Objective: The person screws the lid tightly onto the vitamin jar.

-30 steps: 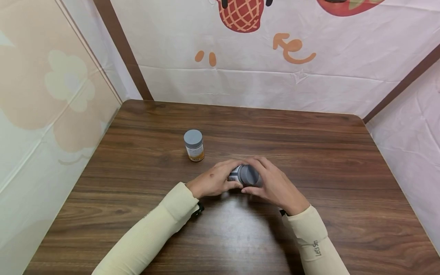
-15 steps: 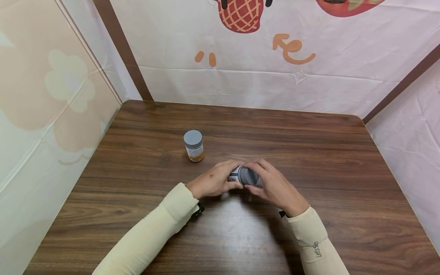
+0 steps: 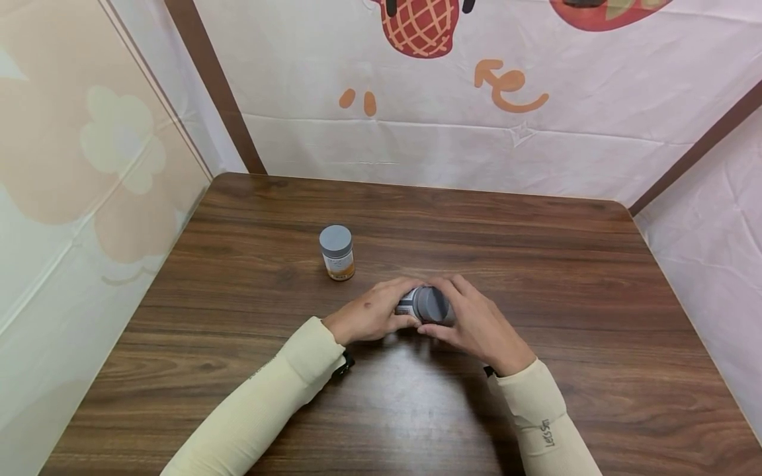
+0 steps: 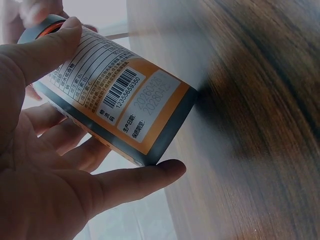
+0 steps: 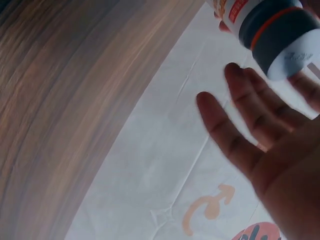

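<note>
My left hand (image 3: pixel 369 311) grips a supplement jar (image 4: pixel 120 95) around its body. The jar tilts over the table, its grey lid (image 3: pixel 432 304) turned to the right. In the left wrist view the thumb lies across the white and orange label, which carries a barcode, and one finger extends along the jar's base. My right hand (image 3: pixel 485 324) has thumb and forefinger about the lid. The right wrist view shows its other fingers (image 5: pixel 227 130) stretched out, away from the lid. An orange-red ring runs around the jar's top beneath the lid.
A second jar (image 3: pixel 337 252) with a grey lid and an orange-based label stands upright, left of and behind my hands. The wooden table (image 3: pixel 506 231) ends at a printed cloth backdrop (image 3: pixel 452 152), and more cloth hangs at both sides.
My right fingers and thumb shift around the lid, closing in and then spreading a little. The left hand and its jar stay nearly still; the second jar has not moved.
</note>
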`<state>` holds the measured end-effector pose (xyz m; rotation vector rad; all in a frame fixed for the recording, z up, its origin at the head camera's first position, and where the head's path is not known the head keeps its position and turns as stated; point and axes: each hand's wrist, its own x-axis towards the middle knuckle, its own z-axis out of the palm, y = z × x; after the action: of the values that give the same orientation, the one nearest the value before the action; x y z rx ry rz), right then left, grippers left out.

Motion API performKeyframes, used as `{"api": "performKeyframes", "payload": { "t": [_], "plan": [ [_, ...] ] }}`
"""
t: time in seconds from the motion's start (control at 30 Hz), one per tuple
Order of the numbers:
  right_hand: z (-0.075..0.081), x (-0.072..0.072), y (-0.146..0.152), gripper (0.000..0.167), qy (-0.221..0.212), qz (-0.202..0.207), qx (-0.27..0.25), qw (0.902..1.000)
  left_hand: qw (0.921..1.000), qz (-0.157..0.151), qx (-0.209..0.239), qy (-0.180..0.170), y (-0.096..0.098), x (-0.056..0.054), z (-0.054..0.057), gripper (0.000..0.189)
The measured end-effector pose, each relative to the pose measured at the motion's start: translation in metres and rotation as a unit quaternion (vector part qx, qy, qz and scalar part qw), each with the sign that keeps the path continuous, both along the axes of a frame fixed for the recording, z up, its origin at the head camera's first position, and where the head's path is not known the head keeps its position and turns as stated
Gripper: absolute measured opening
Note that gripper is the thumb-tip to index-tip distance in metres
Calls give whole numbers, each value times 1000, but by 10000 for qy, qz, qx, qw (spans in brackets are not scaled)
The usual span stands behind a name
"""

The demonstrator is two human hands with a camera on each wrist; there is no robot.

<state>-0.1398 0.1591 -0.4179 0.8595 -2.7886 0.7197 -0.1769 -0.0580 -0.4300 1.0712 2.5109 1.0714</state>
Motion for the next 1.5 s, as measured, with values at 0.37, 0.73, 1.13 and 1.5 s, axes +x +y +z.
{"api": "performKeyframes", "payload": {
  "t": [0.37,0.73,1.13,1.5],
  "plan": [
    [-3,-2,3,61,572,489,-168,9970,9999,-15,122,-77,0,0,0,56],
    [-1,2,-2,52,-225,-479,3,9986,10000,35,57,-58,1,0,0,50],
    [-6,-3,8,74,521,463,-5,9976,10000,-1,20,10,0,0,0,58],
    [-4,-1,5,66,621,160,105,9979,10000,2,29,70,1,-2,0,57]
  ]
}}
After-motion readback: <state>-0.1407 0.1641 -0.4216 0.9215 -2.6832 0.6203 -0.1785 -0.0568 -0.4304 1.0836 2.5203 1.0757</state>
